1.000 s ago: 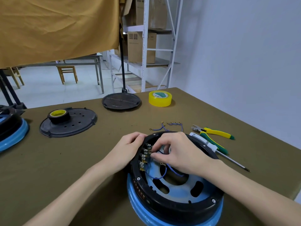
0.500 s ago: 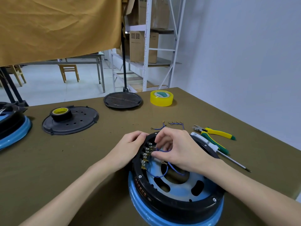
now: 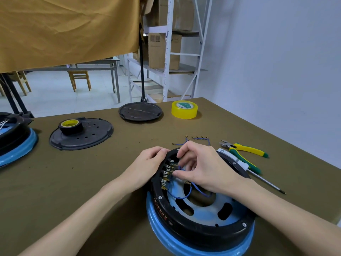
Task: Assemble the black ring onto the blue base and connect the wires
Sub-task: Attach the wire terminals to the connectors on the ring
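The black ring sits on the blue base at the near edge of the table. A row of metal terminals lines the ring's inner left wall. My left hand grips the ring's far left rim. My right hand is inside the ring and pinches a blue wire at the terminals; the wire loops down over the base's centre. Several loose blue wires with ring lugs lie just beyond the ring.
Green-and-yellow pliers and a screwdriver lie right of the ring. Yellow tape, a round black cover, and a black plate carrying a tape roll sit further back. Another blue-based unit stands far left.
My right hand's fingers have shifted slightly up along the terminal row with the blue wire. My left hand stays on the rim.
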`<state>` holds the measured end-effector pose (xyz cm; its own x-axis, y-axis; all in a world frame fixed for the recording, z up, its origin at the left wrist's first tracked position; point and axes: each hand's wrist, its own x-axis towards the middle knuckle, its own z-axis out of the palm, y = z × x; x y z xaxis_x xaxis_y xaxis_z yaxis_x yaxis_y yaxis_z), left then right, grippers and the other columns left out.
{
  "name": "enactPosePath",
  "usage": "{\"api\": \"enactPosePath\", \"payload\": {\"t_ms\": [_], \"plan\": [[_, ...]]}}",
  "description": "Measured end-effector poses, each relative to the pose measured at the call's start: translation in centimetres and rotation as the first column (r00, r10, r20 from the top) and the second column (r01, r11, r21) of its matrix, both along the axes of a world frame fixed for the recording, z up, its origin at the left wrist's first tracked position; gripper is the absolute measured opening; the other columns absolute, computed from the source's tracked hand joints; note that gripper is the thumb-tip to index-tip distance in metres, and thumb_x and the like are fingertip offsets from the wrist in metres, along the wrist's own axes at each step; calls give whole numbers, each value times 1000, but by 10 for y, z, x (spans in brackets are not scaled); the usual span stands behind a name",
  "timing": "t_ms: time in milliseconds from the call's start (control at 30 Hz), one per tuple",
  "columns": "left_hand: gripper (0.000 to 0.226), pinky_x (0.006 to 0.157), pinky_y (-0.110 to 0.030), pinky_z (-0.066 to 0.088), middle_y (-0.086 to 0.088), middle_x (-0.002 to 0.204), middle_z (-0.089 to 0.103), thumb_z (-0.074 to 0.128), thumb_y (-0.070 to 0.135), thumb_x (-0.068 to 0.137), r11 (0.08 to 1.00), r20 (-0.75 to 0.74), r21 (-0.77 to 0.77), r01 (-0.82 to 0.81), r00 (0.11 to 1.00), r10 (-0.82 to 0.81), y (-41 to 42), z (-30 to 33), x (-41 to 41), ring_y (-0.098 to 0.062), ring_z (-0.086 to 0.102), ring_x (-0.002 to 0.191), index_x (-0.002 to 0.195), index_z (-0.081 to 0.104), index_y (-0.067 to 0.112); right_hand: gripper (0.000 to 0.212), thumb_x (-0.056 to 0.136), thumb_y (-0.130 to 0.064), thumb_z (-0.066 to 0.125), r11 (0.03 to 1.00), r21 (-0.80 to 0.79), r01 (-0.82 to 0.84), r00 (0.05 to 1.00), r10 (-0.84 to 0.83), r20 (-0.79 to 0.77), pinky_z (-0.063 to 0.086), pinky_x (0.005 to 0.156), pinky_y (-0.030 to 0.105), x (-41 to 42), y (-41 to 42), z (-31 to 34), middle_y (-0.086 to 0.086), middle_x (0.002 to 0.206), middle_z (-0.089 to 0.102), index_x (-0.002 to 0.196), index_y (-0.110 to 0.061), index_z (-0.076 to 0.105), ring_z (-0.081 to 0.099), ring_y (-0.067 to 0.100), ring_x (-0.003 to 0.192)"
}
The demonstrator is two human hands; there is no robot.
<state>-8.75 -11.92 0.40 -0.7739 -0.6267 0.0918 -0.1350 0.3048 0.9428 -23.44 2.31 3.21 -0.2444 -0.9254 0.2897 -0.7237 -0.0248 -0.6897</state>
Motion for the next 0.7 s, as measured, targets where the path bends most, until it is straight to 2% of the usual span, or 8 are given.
{"api": "enactPosePath", "payload": {"t_ms": [200, 367, 467, 567, 700], "plan": [[33, 77, -16, 54, 13, 99, 78, 43, 32, 110, 1000, 11, 3, 4, 1000, -4, 0, 1, 1, -4, 72, 94, 104, 75, 34, 40, 76, -25, 90, 1000, -1, -1, 1000, 1, -12, 56, 64, 25, 1, 0, 2, -9, 82, 75, 97, -27, 57, 67, 9, 63], [32, 90, -31, 55, 9, 102, 78, 43, 32, 110, 1000, 6, 11, -2, 1000, 2, 1, 0, 0, -10, 72, 99, 106, 76, 32, 42, 76, -24, 91, 1000, -1, -7, 1000, 7, -22, 57, 65, 27, 3, -1, 3, -8, 82, 75, 100, -24, 56, 66, 9, 64], [33, 93, -36, 54, 7, 102, 78, 43, 31, 110, 1000, 3, 13, -9, 1000, 9, 0, -1, 0, -13, 72, 101, 106, 76, 32, 41, 77, -25, 90, 1000, -5, -9, 999, 8, -36, 56, 65, 25, 4, 0, 3, -7, 82, 75, 99, -25, 56, 67, 10, 65], [33, 94, -37, 54, 6, 102, 78, 44, 31, 110, 1000, 4, 20, -15, 1000, 15, 1, -2, 0, -15, 72, 102, 105, 76, 31, 34, 78, -24, 89, 1000, -8, -9, 999, 9, -47, 55, 64, 25, 4, 0, 4, -7, 79, 73, 94, -22, 60, 66, 10, 65], [32, 91, -30, 53, 10, 100, 78, 45, 30, 110, 1000, -1, 6, -23, 1000, 23, 1, -1, -1, -7, 71, 97, 103, 76, 30, 13, 82, -22, 87, 1000, 20, -5, 996, 7, -90, 44, 60, 12, 6, -1, 2, -15, 63, 66, 82, -18, 75, 62, 3, 61]]}}
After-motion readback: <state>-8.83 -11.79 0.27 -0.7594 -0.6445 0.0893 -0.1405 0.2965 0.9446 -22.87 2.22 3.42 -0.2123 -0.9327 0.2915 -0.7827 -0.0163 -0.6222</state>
